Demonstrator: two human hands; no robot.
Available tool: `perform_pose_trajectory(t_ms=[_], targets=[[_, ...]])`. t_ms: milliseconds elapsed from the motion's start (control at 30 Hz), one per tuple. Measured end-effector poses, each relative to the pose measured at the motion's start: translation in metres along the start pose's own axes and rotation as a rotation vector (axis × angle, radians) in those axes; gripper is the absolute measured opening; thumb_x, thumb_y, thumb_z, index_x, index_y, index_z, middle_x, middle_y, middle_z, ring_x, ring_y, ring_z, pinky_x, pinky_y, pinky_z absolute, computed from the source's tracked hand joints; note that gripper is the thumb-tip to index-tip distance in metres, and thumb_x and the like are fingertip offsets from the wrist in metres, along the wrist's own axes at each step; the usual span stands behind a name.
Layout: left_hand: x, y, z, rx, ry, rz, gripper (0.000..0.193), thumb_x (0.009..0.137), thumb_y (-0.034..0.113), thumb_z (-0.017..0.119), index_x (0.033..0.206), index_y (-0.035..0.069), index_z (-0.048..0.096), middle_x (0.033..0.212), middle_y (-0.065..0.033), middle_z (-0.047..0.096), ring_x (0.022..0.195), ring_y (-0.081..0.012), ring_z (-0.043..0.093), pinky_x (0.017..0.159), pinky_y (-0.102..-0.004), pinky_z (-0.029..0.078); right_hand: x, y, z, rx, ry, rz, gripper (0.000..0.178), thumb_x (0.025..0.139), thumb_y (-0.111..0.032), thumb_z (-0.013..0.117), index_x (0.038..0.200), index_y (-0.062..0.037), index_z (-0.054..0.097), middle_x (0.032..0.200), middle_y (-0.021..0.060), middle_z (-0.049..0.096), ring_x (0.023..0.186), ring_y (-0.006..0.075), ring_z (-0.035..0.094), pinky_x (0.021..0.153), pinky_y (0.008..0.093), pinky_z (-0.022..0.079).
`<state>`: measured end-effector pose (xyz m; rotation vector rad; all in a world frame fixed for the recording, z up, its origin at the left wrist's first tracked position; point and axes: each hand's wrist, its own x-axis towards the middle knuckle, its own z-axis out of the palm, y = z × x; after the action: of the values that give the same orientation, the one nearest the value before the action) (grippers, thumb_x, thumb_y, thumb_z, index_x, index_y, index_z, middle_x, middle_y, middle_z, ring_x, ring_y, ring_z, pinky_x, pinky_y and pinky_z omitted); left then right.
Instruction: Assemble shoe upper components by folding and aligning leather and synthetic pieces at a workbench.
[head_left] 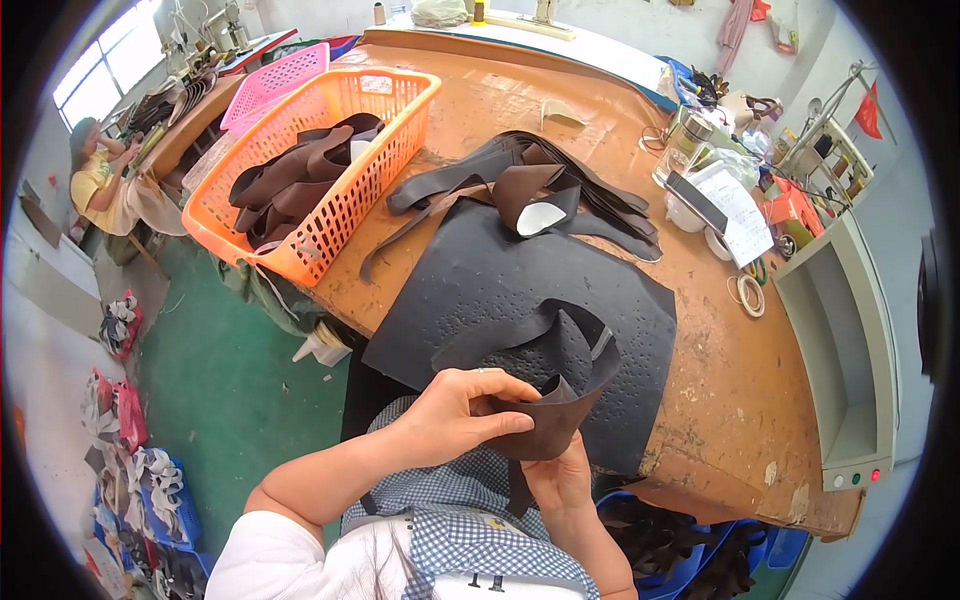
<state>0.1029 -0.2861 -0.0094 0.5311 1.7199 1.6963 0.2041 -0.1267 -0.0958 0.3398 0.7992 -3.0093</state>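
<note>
A dark brown strip of leather-like material [560,420] is held up in front of me, curling into a loop with a narrower end trailing to the left. My left hand [465,408] pinches its upper edge between thumb and fingers. From below, my right hand [560,475] grips the same strip, its fingers partly hidden behind it. Beneath lies a pitted black mat [500,275] on the brown worktable [715,400]. Beyond the mat is a heap of similar brown strips [610,195], with a folded piece showing a white patch [540,218] in front.
An orange plastic basket [345,225] of brown pieces stands at the table's left, beside a pink basket [290,80]. On the right are a glass jar [684,145], a phone [697,202], tape rolls [749,296] and a grey metal frame [850,340]. Another person [100,185] sits far left.
</note>
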Motion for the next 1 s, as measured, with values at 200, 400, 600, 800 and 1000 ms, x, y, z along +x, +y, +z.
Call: perform_pose_trajectory(t_ms=[200,400,600,800,1000], targets=[[0.001,0.002,0.001,0.001,-0.004,0.006,0.025,0.087,0.000,0.069,0.111,-0.004,0.067,0.094,-0.0040,0.063,0.086,-0.0091,0.061,0.076,-0.0236,0.052,0.000,-0.001,0.003,0.020,0.028,-0.008,0.037,0.088,-0.012,0.068,0.122,-0.0051,0.054,0.119,0.0086,0.063,0.109,0.0209,0.063,0.096,0.0359,0.054],[0.001,0.000,0.000,-0.010,-0.003,0.040,0.024,0.088,0.007,0.070,0.110,-0.004,0.068,0.093,-0.0049,0.063,0.087,-0.0097,0.061,0.075,-0.0245,0.051,0.001,-0.001,0.005,0.039,0.061,-0.001,0.031,0.085,-0.003,0.066,0.116,-0.0041,0.059,0.115,0.0066,0.065,0.105,0.0184,0.065,0.093,0.0340,0.054],[0.002,-0.001,0.000,-0.079,-0.009,0.029,0.022,0.088,0.006,0.069,0.108,-0.005,0.068,0.093,-0.0038,0.062,0.087,-0.0097,0.061,0.075,-0.0242,0.051,0.001,-0.002,0.007,0.028,0.061,0.004,0.032,0.084,-0.002,0.066,0.115,-0.0042,0.059,0.114,0.0066,0.065,0.104,0.0187,0.065,0.093,0.0341,0.054],[0.003,-0.007,0.001,-0.132,0.016,-0.023,0.020,0.087,0.006,0.070,0.105,-0.003,0.069,0.094,-0.0044,0.066,0.083,-0.0093,0.062,0.075,-0.0245,0.052,0.003,0.000,0.004,0.024,0.061,-0.006,0.033,0.082,-0.001,0.067,0.114,-0.0041,0.060,0.113,0.0064,0.065,0.103,0.0188,0.065,0.094,0.0349,0.054],[0.003,-0.014,0.000,-0.100,0.055,-0.092,0.015,0.085,0.008,0.072,0.098,0.000,0.069,0.093,-0.0035,0.067,0.092,-0.0110,0.060,0.080,-0.0270,0.050,0.004,0.000,0.014,-0.109,0.123,-0.082,0.037,0.082,0.001,0.068,0.116,-0.0040,0.053,0.114,0.0058,0.062,0.104,0.0172,0.062,0.092,0.0314,0.052]])
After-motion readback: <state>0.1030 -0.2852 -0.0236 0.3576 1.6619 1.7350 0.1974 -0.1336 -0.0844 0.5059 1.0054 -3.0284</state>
